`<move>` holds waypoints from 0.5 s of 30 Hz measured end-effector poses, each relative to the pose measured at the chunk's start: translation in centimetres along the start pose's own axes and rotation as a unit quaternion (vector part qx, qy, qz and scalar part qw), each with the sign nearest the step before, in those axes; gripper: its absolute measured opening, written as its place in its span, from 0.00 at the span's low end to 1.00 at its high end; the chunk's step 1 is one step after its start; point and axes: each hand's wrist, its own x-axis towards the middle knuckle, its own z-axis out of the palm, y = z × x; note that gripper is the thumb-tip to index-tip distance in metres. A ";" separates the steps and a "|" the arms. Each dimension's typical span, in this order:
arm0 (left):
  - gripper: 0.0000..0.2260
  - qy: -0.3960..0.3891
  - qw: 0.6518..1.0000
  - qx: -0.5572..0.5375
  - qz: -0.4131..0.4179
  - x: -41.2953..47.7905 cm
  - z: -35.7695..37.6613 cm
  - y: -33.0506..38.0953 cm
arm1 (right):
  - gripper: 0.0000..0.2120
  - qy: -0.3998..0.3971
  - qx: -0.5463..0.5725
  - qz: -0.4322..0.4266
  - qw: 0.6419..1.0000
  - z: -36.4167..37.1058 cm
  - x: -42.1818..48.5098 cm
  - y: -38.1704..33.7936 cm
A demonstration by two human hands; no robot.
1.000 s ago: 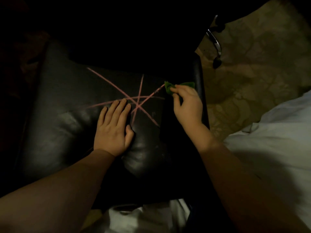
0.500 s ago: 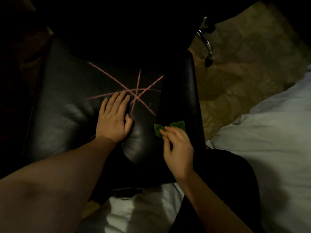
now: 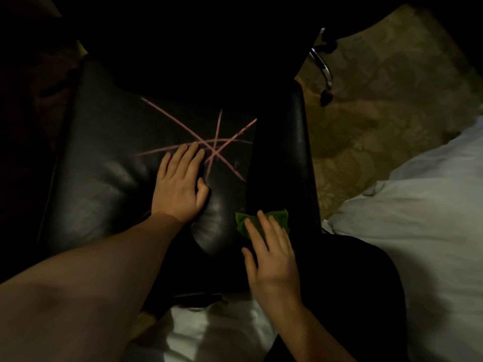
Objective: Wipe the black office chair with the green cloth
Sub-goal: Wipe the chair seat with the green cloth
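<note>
Green cloth (image 3: 261, 223) pinned flat under spread fingers of right hand (image 3: 271, 259), on chair (image 3: 104, 163) seat's near right edge. Left hand (image 3: 177, 189) flat on seat, fingers together, holding nothing. Pink lines (image 3: 217, 150) mid-seat unwiped; most work probably left.

A dim room in a home, most likely a bedroom. White bedding (image 3: 423, 244) lies rumpled along the right, just beside a black office chair (image 3: 109, 184) of padded leather. Under both spreads a patterned beige carpet (image 3: 379, 100), on which a chrome chair leg (image 3: 322, 66) and its caster rest.
</note>
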 end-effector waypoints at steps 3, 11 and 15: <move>0.27 0.002 1.000 -0.001 -0.001 0.0 0.1 0.0 | 0.28 -0.021 -0.077 0.028 0.996 0.1 -1.4 -0.7; 0.27 0.002 1.000 0.006 -0.001 0.0 0.4 -0.1 | 0.19 0.044 -0.014 0.002 0.999 1.1 0.4 0.7; 0.27 0.003 1.000 0.005 -0.005 0.0 0.4 0.0 | 0.27 0.049 0.000 -0.012 0.999 1.3 2.5 1.7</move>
